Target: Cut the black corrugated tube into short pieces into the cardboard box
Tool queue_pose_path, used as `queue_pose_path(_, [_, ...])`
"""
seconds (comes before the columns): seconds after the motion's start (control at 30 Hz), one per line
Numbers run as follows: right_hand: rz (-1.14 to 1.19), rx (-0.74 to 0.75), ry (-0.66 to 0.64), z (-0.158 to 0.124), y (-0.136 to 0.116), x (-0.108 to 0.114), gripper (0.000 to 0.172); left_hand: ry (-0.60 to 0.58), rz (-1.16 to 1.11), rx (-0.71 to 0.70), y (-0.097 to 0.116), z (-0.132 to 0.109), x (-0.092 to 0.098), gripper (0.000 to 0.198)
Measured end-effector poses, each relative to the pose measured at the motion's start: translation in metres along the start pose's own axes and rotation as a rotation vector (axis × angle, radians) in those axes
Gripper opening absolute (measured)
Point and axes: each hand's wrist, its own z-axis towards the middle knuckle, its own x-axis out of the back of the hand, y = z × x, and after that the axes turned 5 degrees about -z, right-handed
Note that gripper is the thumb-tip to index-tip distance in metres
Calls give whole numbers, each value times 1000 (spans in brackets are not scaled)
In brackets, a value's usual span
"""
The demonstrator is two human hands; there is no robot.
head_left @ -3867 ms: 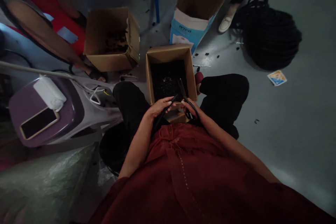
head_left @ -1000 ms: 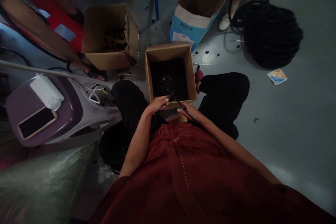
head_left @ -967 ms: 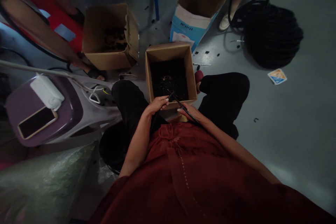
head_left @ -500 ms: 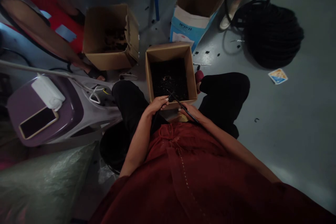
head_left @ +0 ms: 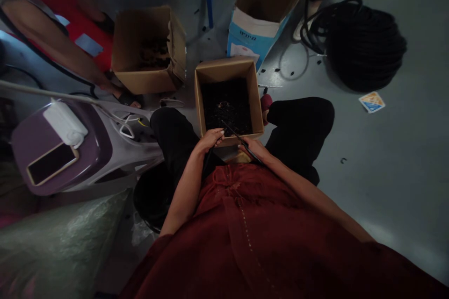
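Both my hands are over the near edge of an open cardboard box (head_left: 259, 103), between my knees. My left hand (head_left: 211, 140) is closed, its fingertips pinched on a black cord (head_left: 208, 156) that hangs down towards my lap. My right hand (head_left: 255, 147) is wrapped round a long, thin black tool (head_left: 231, 129). Its pointed end slants up and left over the box, just right of my left fingertips; I cannot make out its exact kind. Small black pieces (head_left: 229, 98) cover the bottom of the box.
Another cardboard box (head_left: 140, 77) and a blue-white carton (head_left: 252, 32) stand ahead. A black coil (head_left: 366, 46) lies right, by a person's foot. At left, a purple stool (head_left: 98, 145) bears a phone (head_left: 52, 163) and a white device (head_left: 65, 124). Another person's arm (head_left: 52, 39) reaches down.
The tool in my right hand has shifted slightly, its tip a little farther left. The black strand at the coil has moved near the other person's foot. My left hand has hardly moved.
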Motion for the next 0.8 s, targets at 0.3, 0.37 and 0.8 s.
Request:
queue_pose_path(0.3, [-61, -11, -29, 3, 3, -5, 31, 26, 11, 25, -5, 5, 0, 24])
queue_pose_path(0.37, [-70, -9, -25, 4, 4, -7, 31, 43, 19, 34, -5, 6, 0, 25])
queue_pose_path(0.8, [68, -96, 41, 15, 12, -8, 25, 17, -66, 58, -2, 4, -2, 20])
